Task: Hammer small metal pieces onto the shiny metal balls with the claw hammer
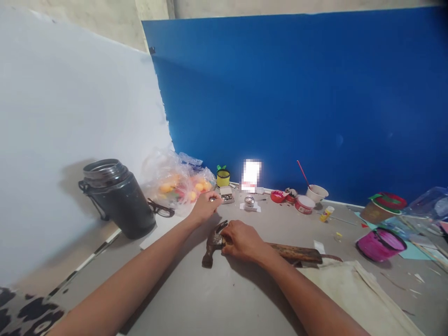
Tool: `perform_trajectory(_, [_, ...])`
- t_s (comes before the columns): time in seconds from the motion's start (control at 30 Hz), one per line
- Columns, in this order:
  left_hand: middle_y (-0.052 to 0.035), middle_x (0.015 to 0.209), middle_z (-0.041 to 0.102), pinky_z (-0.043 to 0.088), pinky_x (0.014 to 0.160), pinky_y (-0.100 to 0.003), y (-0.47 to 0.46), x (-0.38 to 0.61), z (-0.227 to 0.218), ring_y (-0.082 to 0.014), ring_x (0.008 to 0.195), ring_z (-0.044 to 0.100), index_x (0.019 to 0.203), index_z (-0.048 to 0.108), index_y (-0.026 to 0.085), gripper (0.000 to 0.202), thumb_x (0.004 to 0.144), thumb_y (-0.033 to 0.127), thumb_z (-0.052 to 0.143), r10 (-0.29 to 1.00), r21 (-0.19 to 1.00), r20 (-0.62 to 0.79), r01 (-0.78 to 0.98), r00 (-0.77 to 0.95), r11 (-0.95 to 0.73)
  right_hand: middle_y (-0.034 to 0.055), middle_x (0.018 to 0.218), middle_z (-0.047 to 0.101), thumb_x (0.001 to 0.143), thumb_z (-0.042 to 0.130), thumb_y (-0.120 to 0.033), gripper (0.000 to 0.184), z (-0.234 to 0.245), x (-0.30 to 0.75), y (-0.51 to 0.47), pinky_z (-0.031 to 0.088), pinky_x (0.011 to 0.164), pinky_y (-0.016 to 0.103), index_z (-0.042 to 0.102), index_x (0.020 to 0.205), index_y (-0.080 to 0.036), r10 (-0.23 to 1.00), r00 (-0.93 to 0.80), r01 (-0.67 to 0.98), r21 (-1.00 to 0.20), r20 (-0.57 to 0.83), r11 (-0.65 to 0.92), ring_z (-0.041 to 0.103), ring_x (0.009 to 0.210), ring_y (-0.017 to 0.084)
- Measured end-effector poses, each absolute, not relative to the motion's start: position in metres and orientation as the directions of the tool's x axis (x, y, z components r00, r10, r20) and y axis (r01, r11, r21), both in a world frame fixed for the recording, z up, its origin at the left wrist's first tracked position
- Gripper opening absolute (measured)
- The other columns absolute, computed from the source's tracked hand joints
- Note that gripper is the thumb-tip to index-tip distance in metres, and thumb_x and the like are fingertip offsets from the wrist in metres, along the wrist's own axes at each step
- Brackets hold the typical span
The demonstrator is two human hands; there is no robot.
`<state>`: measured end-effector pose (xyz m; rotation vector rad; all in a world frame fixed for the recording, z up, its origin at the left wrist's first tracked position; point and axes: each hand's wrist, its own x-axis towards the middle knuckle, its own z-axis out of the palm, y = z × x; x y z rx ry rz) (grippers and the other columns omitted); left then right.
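Hammer (294, 253) lies centrally on the grey table (210, 298). My left hand (205, 206) pinches nearly closed beside the small box (228, 198), contents unclear to me; my right hand (242, 240) curls around the hammer's neck. Loosening that grip could let it twist.

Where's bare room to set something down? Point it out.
The widest bare patch of table lies between the left forearm and right forearm, nearer than the hammer. A smaller one separates the hammer's handle from the pink-lidded tub. It's crowded around the magenta container and the plastic bag.
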<state>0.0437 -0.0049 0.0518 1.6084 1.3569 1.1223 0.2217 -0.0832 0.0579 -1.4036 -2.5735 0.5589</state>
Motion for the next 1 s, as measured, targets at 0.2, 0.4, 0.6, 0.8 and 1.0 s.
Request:
perform_trajectory(0.2, [-0.0103, 0.092, 0.073, 0.050, 0.083, -0.033, 0.048, 0.073, 0.065, -0.0261, 0.092, 0.068, 0.076, 0.074, 0.018, 0.017, 0.078, 0.010, 0.060, 0.925, 0.360, 0.233, 0.858, 0.299, -0.367, 0.0077, 0.101, 0.071, 0.082, 0.072, -0.031, 0.014, 0.056, 0.217, -0.085, 0.034, 0.071, 0.030, 0.074, 0.091, -0.020, 0.824, -0.565, 0.804, -0.242, -0.028, 0.543, 0.062, 0.101, 0.024])
perform_trajectory(0.4, [-0.0151, 0.085, 0.073, 0.052, 0.080, -0.037, 0.074, 0.088, 0.059, -0.0304, 0.087, 0.071, 0.074, 0.073, 0.014, 0.013, 0.078, 0.008, 0.062, 0.929, 0.162, 0.142, 0.918, 0.341, -0.362, 0.0072, 0.102, 0.074, 0.083, 0.073, -0.042, 0.023, 0.063, 0.222, -0.082, 0.040, 0.079, 0.033, 0.076, 0.096, -0.023, 0.814, -0.575, 0.806, -0.226, -0.083, 0.546, 0.066, 0.096, 0.025])
perform_trajectory(0.6, [-0.0157, 0.090, 0.075, 0.053, 0.080, -0.037, 0.079, 0.085, 0.051, -0.0303, 0.090, 0.072, 0.085, 0.077, 0.015, 0.020, 0.081, 0.010, 0.058, 0.921, 0.054, 0.129, 0.925, 0.368, -0.377, 0.0086, 0.104, 0.075, 0.085, 0.072, -0.046, 0.027, 0.071, 0.224, -0.083, 0.041, 0.075, 0.033, 0.077, 0.096, -0.022, 0.806, -0.582, 0.807, -0.194, -0.109, 0.557, 0.068, 0.094, 0.026])
perform_trajectory(0.8, [-0.0163, 0.098, 0.075, 0.053, 0.080, -0.036, 0.076, 0.084, 0.054, -0.0297, 0.094, 0.072, 0.092, 0.077, 0.016, 0.022, 0.084, 0.013, 0.056, 0.911, 0.014, 0.128, 0.918, 0.392, -0.397, 0.0094, 0.103, 0.075, 0.084, 0.072, -0.044, 0.026, 0.068, 0.223, -0.083, 0.040, 0.074, 0.032, 0.077, 0.095, -0.021, 0.805, -0.588, 0.802, -0.189, -0.081, 0.567, 0.068, 0.094, 0.025])
perform_trajectory(1.0, [-0.0156, 0.097, 0.077, 0.052, 0.079, -0.034, 0.072, 0.083, 0.065, -0.0290, 0.094, 0.072, 0.094, 0.075, 0.016, 0.023, 0.087, 0.012, 0.054, 0.920, 0.035, 0.119, 0.925, 0.373, -0.379, 0.0092, 0.103, 0.075, 0.084, 0.073, -0.045, 0.027, 0.070, 0.224, -0.083, 0.037, 0.072, 0.032, 0.075, 0.096, -0.020, 0.798, -0.595, 0.798, -0.185, -0.094, 0.574, 0.068, 0.092, 0.024])
